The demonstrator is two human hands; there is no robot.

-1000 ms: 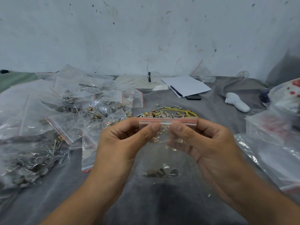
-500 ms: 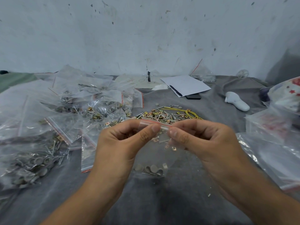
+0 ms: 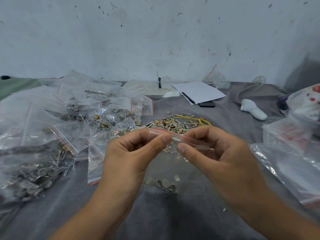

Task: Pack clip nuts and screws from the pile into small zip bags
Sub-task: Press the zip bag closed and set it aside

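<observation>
A small clear zip bag with a red strip along its top hangs between my hands above the grey cloth. My left hand pinches the left end of the zip strip between thumb and fingers. My right hand pinches the strip just to the right of it. Round metal pieces and a few clip nuts lie in the bag's bottom. Just beyond my hands, the loose pile of clip nuts and screws lies on the cloth, with yellow wire at its right edge.
Several filled zip bags are heaped at the left, a bigger bag of metal parts nearer me. Clear plastic bags lie at the right. White paper with a pen, a phone and a white object sit at the back.
My right hand has slid left along the zip strip toward my left thumb. The strip now tilts down to the right and the bag sags lower.
</observation>
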